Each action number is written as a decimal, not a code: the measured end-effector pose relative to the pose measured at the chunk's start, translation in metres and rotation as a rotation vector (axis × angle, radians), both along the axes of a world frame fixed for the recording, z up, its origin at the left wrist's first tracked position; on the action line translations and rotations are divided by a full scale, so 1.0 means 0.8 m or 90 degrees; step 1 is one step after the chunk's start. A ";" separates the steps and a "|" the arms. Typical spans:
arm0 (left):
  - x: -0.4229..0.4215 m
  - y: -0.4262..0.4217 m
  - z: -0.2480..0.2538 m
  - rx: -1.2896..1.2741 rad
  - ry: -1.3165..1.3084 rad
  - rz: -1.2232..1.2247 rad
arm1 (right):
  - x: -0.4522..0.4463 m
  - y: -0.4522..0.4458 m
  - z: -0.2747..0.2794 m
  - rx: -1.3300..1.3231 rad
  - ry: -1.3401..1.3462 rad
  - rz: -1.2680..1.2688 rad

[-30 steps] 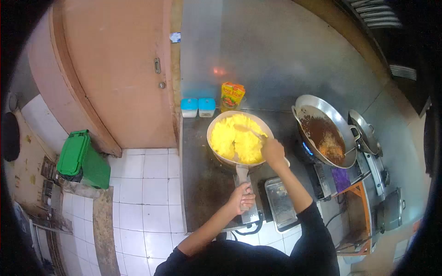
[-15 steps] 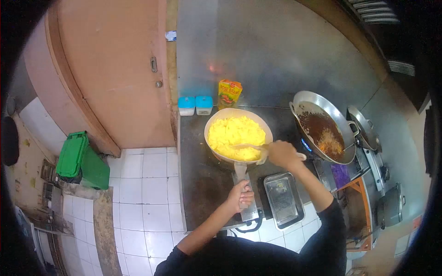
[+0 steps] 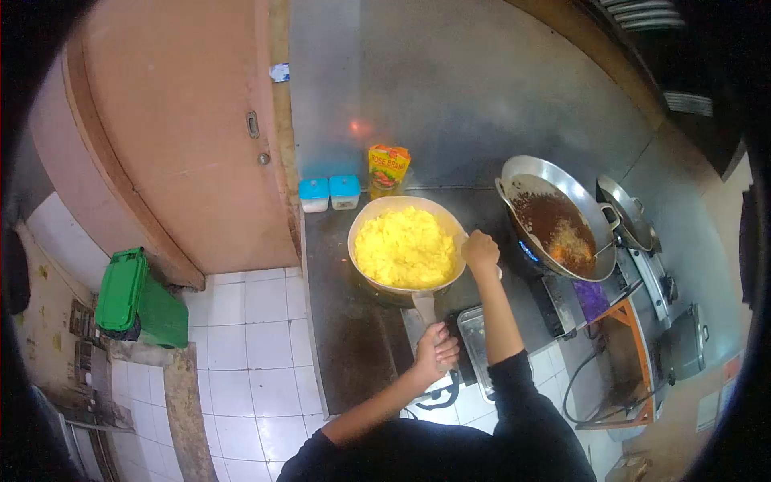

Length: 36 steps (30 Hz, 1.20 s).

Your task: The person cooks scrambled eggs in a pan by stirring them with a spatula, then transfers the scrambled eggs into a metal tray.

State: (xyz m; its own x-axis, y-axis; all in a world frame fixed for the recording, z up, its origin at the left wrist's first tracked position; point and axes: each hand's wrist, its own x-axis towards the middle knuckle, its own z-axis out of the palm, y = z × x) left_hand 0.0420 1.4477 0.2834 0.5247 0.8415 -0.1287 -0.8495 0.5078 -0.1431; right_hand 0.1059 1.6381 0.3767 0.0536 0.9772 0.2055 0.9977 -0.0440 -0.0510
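My left hand (image 3: 436,351) is wrapped round the handle (image 3: 424,306) of a light-coloured frying pan (image 3: 359,263). Inside it lies a heap of soft, lumpy yellow food (image 3: 404,249) that looks like scrambled egg or mash. At the pan's right rim my right hand (image 3: 480,251) is closed on a light-coloured spatula (image 3: 460,242). Most of the spatula is hidden by the fingers, and its tip is hard to make out against the rim. Below the right wrist sits a metal tray (image 3: 475,341), partly covered by my forearm.
On the right, a large wok (image 3: 514,169) of brown oil with frying bits stands over a blue flame (image 3: 528,251). Another metal pan (image 3: 614,193) is beyond. Two blue-lidded containers (image 3: 329,191) and a yellow-orange packet (image 3: 388,167) line the wall. A green bin (image 3: 132,297) stands left.
My right hand has drawn the spatula from the middle of the yellow food to the pan's right rim. The left hand keeps its grip on the handle. The view has shifted slightly.
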 end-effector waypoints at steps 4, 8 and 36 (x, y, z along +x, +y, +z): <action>0.018 0.002 0.017 -0.074 0.096 0.034 | -0.014 0.005 -0.011 -0.002 0.102 -0.027; 0.015 0.003 0.004 -0.029 0.068 -0.002 | -0.016 0.021 -0.029 -0.019 0.102 0.015; -0.153 -0.008 0.015 0.016 0.106 -0.268 | -0.048 0.061 0.098 -0.168 -0.337 0.826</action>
